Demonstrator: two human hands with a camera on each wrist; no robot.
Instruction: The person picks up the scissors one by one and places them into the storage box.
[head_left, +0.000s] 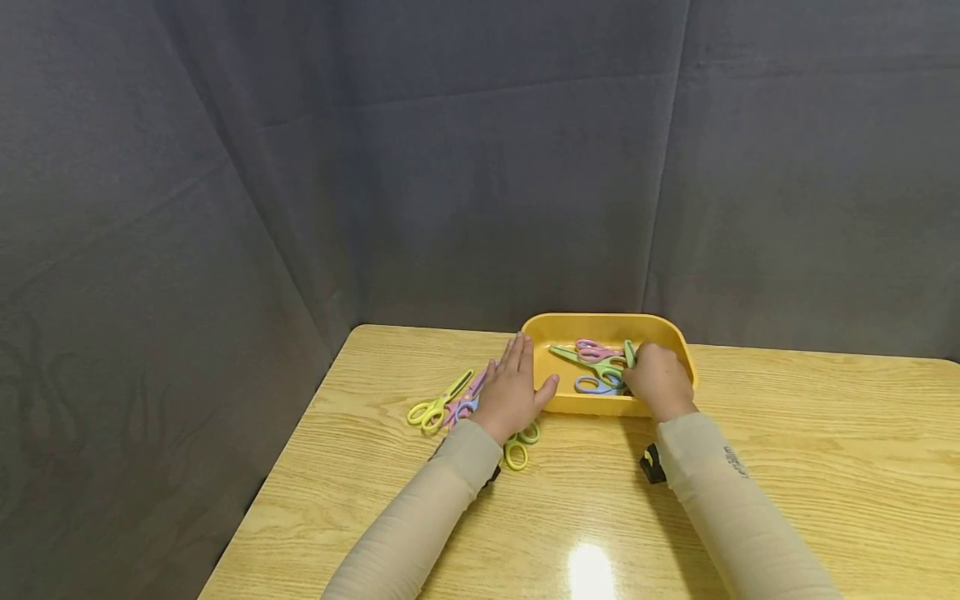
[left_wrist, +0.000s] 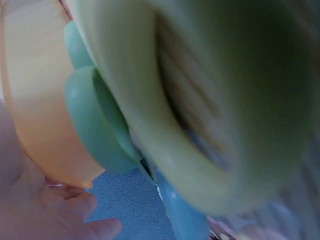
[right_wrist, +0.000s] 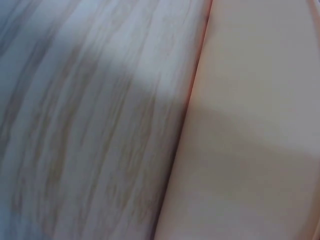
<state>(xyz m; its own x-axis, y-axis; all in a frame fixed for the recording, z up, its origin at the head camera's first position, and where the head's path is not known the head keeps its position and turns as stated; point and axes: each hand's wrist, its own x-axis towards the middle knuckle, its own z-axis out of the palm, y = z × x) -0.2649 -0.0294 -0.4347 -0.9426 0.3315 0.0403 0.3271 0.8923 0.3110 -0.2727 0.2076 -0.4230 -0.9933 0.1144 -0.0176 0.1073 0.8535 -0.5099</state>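
A yellow plastic bin [head_left: 600,406] holds several pairs of children's scissors: green scissors [head_left: 576,357], pink scissors [head_left: 590,351] and blue scissors [head_left: 588,385]. My right hand [head_left: 660,382] reaches inside at the right end, its curled fingers gripping green scissors [head_left: 629,353] that stand partly upright. The fingertips are hidden behind the hand. My left hand [head_left: 513,393] lies against the bin's left side, fingers straight and thumb spread over the front rim. In the left wrist view, its fingers [left_wrist: 75,212] show beside the bin wall [left_wrist: 45,90], and green handles [left_wrist: 100,120] loom close to the camera.
More scissors lie in a pile left of the bin, partly under my left hand and forearm; yellow scissors [head_left: 431,412] are on its outer side. The wooden table [head_left: 810,433] ends at a grey cloth wall [head_left: 480,208] behind the bin.
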